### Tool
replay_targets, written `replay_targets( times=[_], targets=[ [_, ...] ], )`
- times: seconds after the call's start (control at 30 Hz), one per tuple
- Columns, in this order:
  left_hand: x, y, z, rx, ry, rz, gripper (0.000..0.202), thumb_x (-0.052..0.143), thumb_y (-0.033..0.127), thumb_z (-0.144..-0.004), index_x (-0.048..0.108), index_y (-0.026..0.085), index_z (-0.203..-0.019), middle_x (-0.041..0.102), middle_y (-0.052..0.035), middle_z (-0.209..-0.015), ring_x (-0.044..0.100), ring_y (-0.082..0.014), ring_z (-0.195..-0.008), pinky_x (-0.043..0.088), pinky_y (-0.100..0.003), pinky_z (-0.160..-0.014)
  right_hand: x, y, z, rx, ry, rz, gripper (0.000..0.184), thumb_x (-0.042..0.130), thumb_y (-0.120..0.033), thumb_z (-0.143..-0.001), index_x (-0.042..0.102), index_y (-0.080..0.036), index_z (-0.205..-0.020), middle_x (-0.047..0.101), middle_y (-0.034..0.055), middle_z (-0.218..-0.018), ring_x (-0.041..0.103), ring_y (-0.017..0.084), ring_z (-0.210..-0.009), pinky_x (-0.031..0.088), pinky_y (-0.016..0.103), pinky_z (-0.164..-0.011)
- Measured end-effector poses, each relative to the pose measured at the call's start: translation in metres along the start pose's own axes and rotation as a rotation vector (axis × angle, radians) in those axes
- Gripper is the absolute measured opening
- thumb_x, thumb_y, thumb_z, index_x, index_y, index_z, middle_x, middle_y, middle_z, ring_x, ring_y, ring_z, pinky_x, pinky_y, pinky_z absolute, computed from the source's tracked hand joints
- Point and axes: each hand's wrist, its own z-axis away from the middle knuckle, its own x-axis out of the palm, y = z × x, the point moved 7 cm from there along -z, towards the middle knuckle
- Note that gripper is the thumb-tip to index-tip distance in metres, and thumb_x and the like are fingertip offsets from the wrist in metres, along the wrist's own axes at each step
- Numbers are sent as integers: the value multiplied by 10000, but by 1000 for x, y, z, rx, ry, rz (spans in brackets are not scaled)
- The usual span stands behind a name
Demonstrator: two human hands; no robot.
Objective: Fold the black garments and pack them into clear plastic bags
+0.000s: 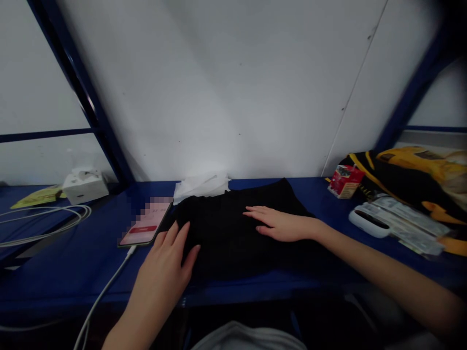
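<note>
A folded black cloth garment (233, 233) lies flat on the blue shelf (87, 272). My right hand (280, 223) rests palm down on its middle, fingers spread and pointing left. My left hand (164, 265) comes up from the bottom, its fingertips on the garment's left edge, holding nothing. Just left of that hand lies a smartphone (146, 222) with a lit screen, its display blurred out. A white charging cable (105, 287) runs from the phone down past the shelf's front edge.
White paper sheets (201, 187) stick out behind the garment, against a white wall (233, 87). A white box (85, 185), yellow paper (38, 197) and coiled white cable (44, 223) lie left. A red packet (346, 181), packaged white device (397, 223) and black-and-yellow bag (408, 184) lie right.
</note>
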Motion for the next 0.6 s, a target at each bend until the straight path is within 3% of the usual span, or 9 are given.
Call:
replay_targets(
  times=[0.2,0.37,0.47,0.6],
  targets=[
    [-14,7,-25,-3,29,215,530,303,454,-857,362,134,-1275,405,-133,-1322,394,-260,-1202,371,-389,-956,-22,14,-2,16,-149,-346,514,404,-480,-831,424,-231,-1280,384,32,-1356,317,206,-1248,213,352,-1051],
    [-30,44,-45,204,-1,296,540,341,431,-859,289,170,-1329,285,-99,-1405,330,-244,-1249,341,-381,-989,-30,53,-5,60,-10,-812,428,400,-452,-843,518,-194,-1164,568,83,-1145,516,188,-1059,370,353,-926],
    [-30,72,-49,392,-111,342,537,362,396,-864,259,188,-1348,222,-69,-1434,272,-213,-1280,298,-344,-1023,-34,82,-2,150,106,-888,387,471,-408,-814,533,-176,-1118,609,89,-1029,585,170,-896,427,329,-827],
    [-15,100,-51,585,-347,409,490,383,367,-867,330,188,-1320,221,-57,-1433,235,-182,-1295,236,-313,-1051,-44,106,6,248,223,-814,330,510,-366,-787,557,-180,-1055,623,67,-935,584,140,-789,441,278,-721]
  ],
)
